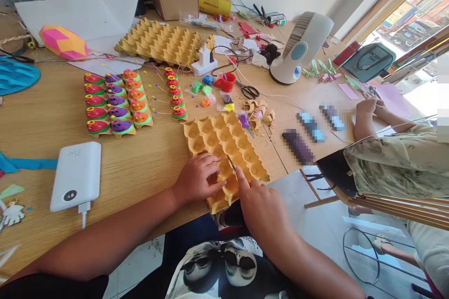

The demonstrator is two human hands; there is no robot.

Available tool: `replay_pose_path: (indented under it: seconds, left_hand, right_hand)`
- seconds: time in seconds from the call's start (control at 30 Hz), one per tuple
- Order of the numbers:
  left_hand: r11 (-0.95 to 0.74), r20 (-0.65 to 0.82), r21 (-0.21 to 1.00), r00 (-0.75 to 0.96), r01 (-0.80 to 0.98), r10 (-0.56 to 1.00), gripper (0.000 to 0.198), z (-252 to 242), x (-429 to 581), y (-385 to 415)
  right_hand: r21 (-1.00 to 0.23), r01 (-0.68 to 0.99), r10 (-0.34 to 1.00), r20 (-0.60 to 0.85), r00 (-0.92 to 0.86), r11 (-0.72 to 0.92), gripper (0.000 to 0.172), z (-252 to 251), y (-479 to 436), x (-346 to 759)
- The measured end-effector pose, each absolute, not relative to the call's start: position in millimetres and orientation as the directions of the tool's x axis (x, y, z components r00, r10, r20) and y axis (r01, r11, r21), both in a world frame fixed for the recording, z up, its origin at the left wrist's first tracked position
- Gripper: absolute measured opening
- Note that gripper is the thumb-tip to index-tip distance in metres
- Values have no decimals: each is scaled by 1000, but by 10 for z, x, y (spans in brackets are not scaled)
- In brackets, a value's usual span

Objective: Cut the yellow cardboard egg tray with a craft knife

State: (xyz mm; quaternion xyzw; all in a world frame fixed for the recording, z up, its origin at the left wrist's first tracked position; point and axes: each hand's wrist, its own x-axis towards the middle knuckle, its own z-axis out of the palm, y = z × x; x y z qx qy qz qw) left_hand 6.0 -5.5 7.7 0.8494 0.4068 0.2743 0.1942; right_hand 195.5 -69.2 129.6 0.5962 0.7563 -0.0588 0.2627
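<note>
Molded-pulp egg tray (210, 138) lies at the near edge of the table (147, 163), its near side at or slightly past that edge; exact overhang cannot be judged. Hands apart from each other, both working at the tray. Left hand (198, 177) spread over its left part, thumb and fingers parted around a cell, not clenched. Right hand (263, 208) closed on a slim dark-bladed tool (230, 162), index finger extended along it, point directed among the cells toward the far edge; depth of the tip in the pulp not resolvable. Risks, as judged: the blade points close by the left fingertips, so a slip on a ridge or sudden give in the pulp could nick them. Downward pressure near the table's edge could tip or bend the tray if the near side lacks support. Uneven force could tear a cell wall off line. A jolt toward the far edge could push the tray into the painted strip (177, 102) just beyond its far-left corner, or into the pulp scraps (269, 116) beside its far-right corner, scattering crumbs.
</note>
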Motion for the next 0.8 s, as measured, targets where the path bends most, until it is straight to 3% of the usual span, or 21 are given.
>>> replay_pose_path:
  seconds: [0.8]
  left_hand:
    - [-604, 308, 536, 529, 590, 791, 28, 59, 49, -43]
  right_hand:
    - [242, 932, 875, -466, -133, 271, 74, 1284, -730, 1987]
